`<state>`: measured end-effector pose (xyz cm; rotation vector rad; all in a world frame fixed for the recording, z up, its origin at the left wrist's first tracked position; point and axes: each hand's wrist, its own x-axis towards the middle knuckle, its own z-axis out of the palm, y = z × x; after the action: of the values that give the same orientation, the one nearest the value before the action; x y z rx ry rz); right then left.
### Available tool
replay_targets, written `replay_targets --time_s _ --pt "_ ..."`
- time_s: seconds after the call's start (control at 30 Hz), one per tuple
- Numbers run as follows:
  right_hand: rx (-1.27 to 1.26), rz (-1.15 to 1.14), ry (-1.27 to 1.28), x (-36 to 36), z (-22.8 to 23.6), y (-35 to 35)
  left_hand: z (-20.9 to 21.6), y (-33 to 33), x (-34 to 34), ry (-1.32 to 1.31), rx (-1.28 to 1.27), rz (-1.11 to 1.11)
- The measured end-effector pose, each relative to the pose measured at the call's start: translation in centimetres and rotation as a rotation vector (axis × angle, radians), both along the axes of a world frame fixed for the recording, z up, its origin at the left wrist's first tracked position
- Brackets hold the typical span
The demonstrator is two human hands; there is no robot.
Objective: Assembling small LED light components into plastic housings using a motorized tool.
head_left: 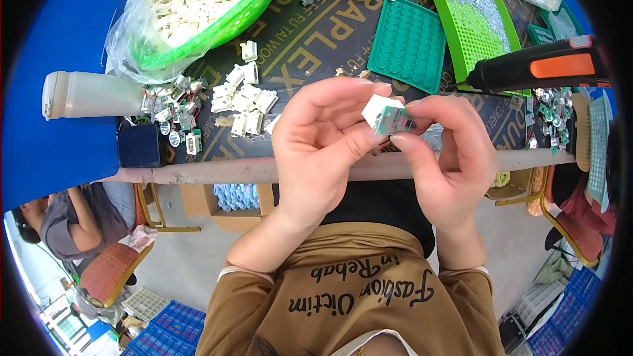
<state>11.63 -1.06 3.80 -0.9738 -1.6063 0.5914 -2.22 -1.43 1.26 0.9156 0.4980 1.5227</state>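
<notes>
My left hand (pixel 320 142) and my right hand (pixel 445 151) meet in front of my chest, above the table's near edge. Between their fingertips they hold a small cream plastic housing (pixel 380 109) with a little green circuit board (pixel 394 120) set against its open side. My left thumb presses on the housing from below; my right thumb and forefinger pinch the board. On the table behind my left hand lies a loose cluster of the same cream housings (pixel 244 100), and to its left a heap of small boards with wires and round parts (pixel 173 115).
A green basket lined with clear plastic (pixel 234 23) holds many cream housings at the back left. A teal moulded tray (pixel 409 43), a green studded tray (pixel 478 23), a black and orange power tool (pixel 544 69), a white bottle (pixel 89 94). Another person (pixel 69 224) sits lower left.
</notes>
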Motion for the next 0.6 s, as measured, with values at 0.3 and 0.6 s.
replay_targets --time_s 0.3,0.6 --pt "-0.013 -0.097 0.038 -0.6 -0.3 -0.1 1.2 -0.9 1.3 -0.138 -0.179 -0.007" --pt "0.043 -0.117 0.032 -0.8 -0.8 -0.2 1.3 -0.2 1.6 -0.158 -0.283 -0.021"
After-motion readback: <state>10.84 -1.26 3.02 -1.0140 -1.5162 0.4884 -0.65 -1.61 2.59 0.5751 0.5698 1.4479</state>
